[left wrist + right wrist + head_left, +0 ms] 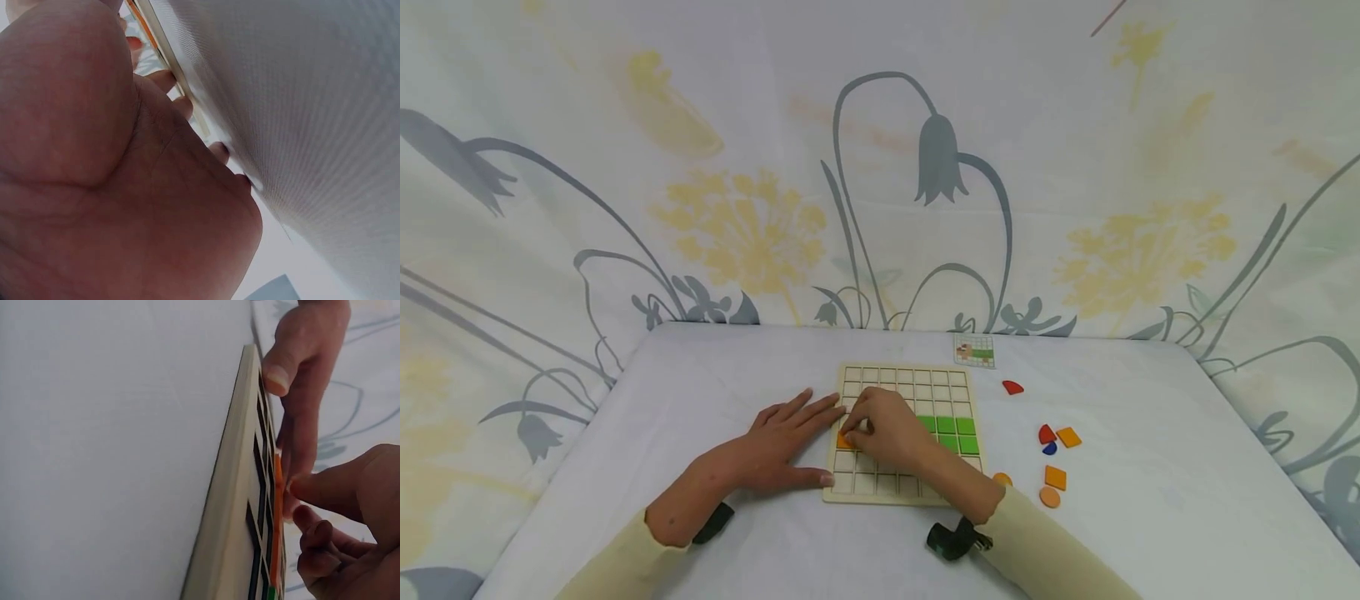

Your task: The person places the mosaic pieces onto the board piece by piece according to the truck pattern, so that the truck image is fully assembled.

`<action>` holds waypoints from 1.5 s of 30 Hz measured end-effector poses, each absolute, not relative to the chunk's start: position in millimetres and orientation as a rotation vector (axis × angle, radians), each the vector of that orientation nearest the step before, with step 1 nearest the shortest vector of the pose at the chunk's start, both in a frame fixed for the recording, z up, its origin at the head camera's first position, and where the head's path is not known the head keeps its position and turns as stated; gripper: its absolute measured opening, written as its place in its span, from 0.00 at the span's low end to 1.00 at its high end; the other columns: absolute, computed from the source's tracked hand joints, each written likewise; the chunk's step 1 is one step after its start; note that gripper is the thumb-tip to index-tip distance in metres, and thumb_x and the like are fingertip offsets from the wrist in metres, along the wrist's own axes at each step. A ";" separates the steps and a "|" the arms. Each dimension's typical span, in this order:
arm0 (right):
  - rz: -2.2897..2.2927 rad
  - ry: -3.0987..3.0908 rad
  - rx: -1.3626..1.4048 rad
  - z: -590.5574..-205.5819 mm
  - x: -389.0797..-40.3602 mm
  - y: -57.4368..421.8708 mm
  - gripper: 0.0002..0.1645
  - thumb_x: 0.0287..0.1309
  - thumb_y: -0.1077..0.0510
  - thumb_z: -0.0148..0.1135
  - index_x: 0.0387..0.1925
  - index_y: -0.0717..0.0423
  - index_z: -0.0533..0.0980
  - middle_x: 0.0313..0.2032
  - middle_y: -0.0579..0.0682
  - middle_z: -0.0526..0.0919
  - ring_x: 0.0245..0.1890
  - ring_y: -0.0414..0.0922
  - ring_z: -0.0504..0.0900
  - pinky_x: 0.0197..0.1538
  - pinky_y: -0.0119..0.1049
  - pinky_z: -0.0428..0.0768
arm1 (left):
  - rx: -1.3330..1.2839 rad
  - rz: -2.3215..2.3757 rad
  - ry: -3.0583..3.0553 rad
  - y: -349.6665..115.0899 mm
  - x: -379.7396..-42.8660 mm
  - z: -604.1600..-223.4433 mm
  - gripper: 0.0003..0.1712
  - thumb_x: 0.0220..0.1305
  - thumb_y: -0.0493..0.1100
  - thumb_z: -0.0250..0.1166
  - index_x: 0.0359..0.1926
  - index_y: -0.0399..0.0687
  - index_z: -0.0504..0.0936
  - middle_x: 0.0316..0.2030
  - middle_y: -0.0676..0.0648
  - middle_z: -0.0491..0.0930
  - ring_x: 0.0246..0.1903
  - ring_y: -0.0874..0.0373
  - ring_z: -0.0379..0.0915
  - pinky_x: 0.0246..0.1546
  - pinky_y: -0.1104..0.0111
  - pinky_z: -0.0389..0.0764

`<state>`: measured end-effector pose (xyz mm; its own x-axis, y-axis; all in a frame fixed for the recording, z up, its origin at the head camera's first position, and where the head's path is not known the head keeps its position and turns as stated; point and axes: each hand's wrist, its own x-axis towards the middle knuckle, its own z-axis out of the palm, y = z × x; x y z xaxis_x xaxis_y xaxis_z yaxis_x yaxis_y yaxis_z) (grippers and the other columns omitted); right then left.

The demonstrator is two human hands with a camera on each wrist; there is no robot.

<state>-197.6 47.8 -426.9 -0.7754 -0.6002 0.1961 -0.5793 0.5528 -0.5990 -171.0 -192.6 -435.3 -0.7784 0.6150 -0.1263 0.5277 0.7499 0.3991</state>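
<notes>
A pale wooden grid board [938, 393] lies on the white-covered table, with several green square tiles [966, 444] in its right-hand cells. My right hand [891, 429] reaches over the board, its fingers bent, thumb and fingertips at an orange tile [844, 442] by the left edge. In the right wrist view, an orange strip [277, 506] sits just above the board's surface beside that thumb; the exact contact is hard to see. My left hand [781, 448] lies palm down with fingers spread, fingertips and thumb along the board's left edge. Cells beneath my right hand are hidden.
Right of the board lie red quarter-round pieces [1012, 387], a small blue piece [1049, 448], orange squares [1056, 477] and orange round pieces [1049, 497]. A picture card [974, 351] lies behind the board's far right corner. Flower-printed cloth [880, 208] rises behind the table.
</notes>
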 end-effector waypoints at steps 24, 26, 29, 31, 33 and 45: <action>-1.031 3.089 -0.556 -420.3 -161.5 232.8 0.08 0.61 0.68 0.74 0.36 0.51 0.89 0.33 0.41 0.81 0.30 0.39 0.74 0.33 0.31 0.75 | 0.871 0.488 2.700 -190.4 -169.0 -433.3 0.55 0.69 0.72 0.65 0.86 0.58 0.53 0.86 0.53 0.45 0.84 0.40 0.34 0.75 0.37 0.52; -0.984 3.134 -0.455 -422.9 -159.2 252.0 0.08 0.61 0.67 0.73 0.38 0.52 0.89 0.35 0.43 0.82 0.30 0.40 0.75 0.33 0.31 0.75 | 0.873 0.490 2.697 -189.5 -169.1 -432.2 0.55 0.69 0.72 0.65 0.86 0.58 0.53 0.86 0.53 0.45 0.84 0.40 0.34 0.75 0.38 0.52; -0.950 3.160 -0.341 -426.0 -156.5 277.5 0.06 0.63 0.66 0.73 0.40 0.55 0.88 0.37 0.46 0.83 0.30 0.41 0.76 0.32 0.31 0.77 | 0.874 0.497 2.694 -189.3 -168.5 -430.1 0.55 0.69 0.71 0.66 0.86 0.57 0.54 0.86 0.52 0.46 0.84 0.39 0.34 0.74 0.37 0.52; -0.938 3.153 -0.278 -428.2 -156.8 291.3 0.05 0.64 0.63 0.73 0.42 0.57 0.86 0.37 0.48 0.84 0.29 0.40 0.77 0.30 0.31 0.77 | 0.866 0.490 2.691 -189.6 -168.3 -429.0 0.55 0.69 0.71 0.66 0.86 0.58 0.53 0.86 0.53 0.46 0.84 0.40 0.34 0.75 0.37 0.51; -0.926 3.125 -0.222 -429.9 -158.8 301.3 0.09 0.66 0.59 0.74 0.44 0.59 0.85 0.37 0.48 0.84 0.28 0.40 0.77 0.30 0.31 0.76 | 0.863 0.486 2.694 -190.2 -168.0 -429.0 0.55 0.69 0.71 0.66 0.86 0.58 0.53 0.86 0.53 0.46 0.84 0.40 0.34 0.75 0.37 0.51; -0.854 2.998 -0.133 -434.1 -167.3 309.7 0.10 0.62 0.61 0.73 0.43 0.59 0.81 0.34 0.49 0.80 0.30 0.45 0.74 0.31 0.34 0.73 | 0.854 0.465 2.699 -191.3 -169.5 -433.6 0.55 0.69 0.72 0.65 0.86 0.60 0.52 0.86 0.55 0.45 0.85 0.41 0.33 0.75 0.38 0.51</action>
<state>-167.3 309.7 -434.1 -0.9961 -0.0879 0.0031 -0.0764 0.8467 -0.5266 -169.5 -191.3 -433.6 -0.7889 0.5937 -0.1590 0.5062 0.7743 0.3798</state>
